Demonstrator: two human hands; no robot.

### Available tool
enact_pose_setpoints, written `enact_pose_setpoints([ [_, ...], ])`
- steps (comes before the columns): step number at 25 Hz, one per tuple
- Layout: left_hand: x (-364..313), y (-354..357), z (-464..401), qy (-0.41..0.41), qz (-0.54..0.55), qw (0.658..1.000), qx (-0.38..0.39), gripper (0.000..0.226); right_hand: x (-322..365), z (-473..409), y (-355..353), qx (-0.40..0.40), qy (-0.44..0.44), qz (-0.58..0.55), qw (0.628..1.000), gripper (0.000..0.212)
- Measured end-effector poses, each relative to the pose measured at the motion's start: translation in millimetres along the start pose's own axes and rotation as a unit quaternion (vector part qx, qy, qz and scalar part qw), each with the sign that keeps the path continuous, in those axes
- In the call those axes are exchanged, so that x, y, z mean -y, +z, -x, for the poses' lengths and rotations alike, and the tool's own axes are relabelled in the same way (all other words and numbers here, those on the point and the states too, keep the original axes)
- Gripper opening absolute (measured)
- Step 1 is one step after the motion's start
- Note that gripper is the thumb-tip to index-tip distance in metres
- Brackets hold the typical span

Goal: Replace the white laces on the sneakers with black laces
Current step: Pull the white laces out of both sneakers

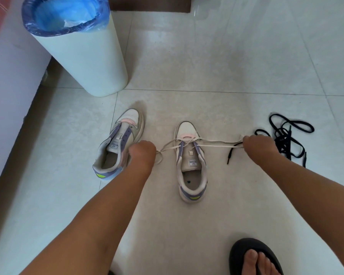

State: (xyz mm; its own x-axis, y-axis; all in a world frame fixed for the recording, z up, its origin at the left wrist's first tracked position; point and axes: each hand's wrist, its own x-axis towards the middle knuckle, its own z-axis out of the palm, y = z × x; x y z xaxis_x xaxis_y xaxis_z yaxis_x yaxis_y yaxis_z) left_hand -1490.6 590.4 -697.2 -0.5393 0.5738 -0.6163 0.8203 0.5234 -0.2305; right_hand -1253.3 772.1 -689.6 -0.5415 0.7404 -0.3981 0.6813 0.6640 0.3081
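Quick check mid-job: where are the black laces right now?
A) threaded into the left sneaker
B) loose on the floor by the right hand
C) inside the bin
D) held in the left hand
B: the black laces lie tangled on the floor tiles beside the right hand, threaded into neither sneaker.

Floor tiles (216, 56) looked glossy and smooth. The sneakers (190, 161) seemed matt leather-like with a cloth lining, flat woven white lace (216, 144), and the bin (83, 56) was smooth plastic with a crinkly blue liner (66, 14).
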Motion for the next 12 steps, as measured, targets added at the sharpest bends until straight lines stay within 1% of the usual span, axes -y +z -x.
enact_pose_setpoints([
  [1, 4.0, -4.2, 1.8, -0.001, -0.026, 1.000, 0.009, 0.033, -3.9, -1.4, -1.5, -0.008, 0.003, 0.025, 1.000, 0.025],
  [2, 6.7, -7.8, 4.1, 0.003, -0.049, 0.999, 0.014, 0.033, -3.8, -3.9, -3.3, -0.007, 0.019, 0.025, 0.999, 0.025],
  [3, 7.6, -9.7, 6.8, 0.011, -0.055, 0.998, 0.003, 0.032, -0.4, -7.0, -6.1, -0.002, 0.037, 0.007, 0.999, 0.025],
  [4, 6.4, -9.0, 6.4, 0.010, -0.030, 0.999, -0.012, 0.031, 6.4, -10.3, -9.1, 0.009, 0.060, -0.033, 0.998, 0.025],
  [5, 2.2, -8.9, 8.0, 0.007, 0.023, 1.000, -0.017, 0.029, 17.6, -11.4, -13.5, 0.035, 0.080, -0.107, 0.990, 0.025],
  [6, -5.3, -9.0, 9.4, 0.006, 0.110, 0.994, -0.008, 0.027, 31.6, -12.3, -15.8, 0.079, 0.078, -0.188, 0.976, 0.025],
  [7, -13.4, -11.7, 12.6, 0.007, 0.226, 0.974, 0.014, 0.027, 46.9, -11.5, -19.4, 0.125, 0.060, -0.290, 0.947, 0.026],
  [8, -23.4, -14.3, 13.7, -0.005, 0.374, 0.925, 0.063, 0.034, 62.5, -8.3, -25.2, 0.191, 0.069, -0.419, 0.885, 0.034],
  [9, -33.8, -19.2, 15.8, -0.041, 0.521, 0.844, 0.124, 0.042, 76.6, -4.8, -30.2, 0.245, 0.089, -0.542, 0.799, 0.042],
  [10, -41.6, -24.5, 17.9, -0.076, 0.623, 0.761, 0.164, 0.044, 87.0, -3.2, -33.0, 0.257, 0.106, -0.608, 0.744, 0.042],
  [11, -46.6, -28.0, 17.4, -0.103, 0.675, 0.709, 0.176, 0.042, 93.3, -4.9, -33.2, 0.250, 0.107, -0.633, 0.725, 0.039],
  [12, -49.6, -26.9, 12.5, -0.112, 0.695, 0.690, 0.172, 0.039, 97.1, -7.2, -34.1, 0.239, 0.106, -0.640, 0.723, 0.034],
])
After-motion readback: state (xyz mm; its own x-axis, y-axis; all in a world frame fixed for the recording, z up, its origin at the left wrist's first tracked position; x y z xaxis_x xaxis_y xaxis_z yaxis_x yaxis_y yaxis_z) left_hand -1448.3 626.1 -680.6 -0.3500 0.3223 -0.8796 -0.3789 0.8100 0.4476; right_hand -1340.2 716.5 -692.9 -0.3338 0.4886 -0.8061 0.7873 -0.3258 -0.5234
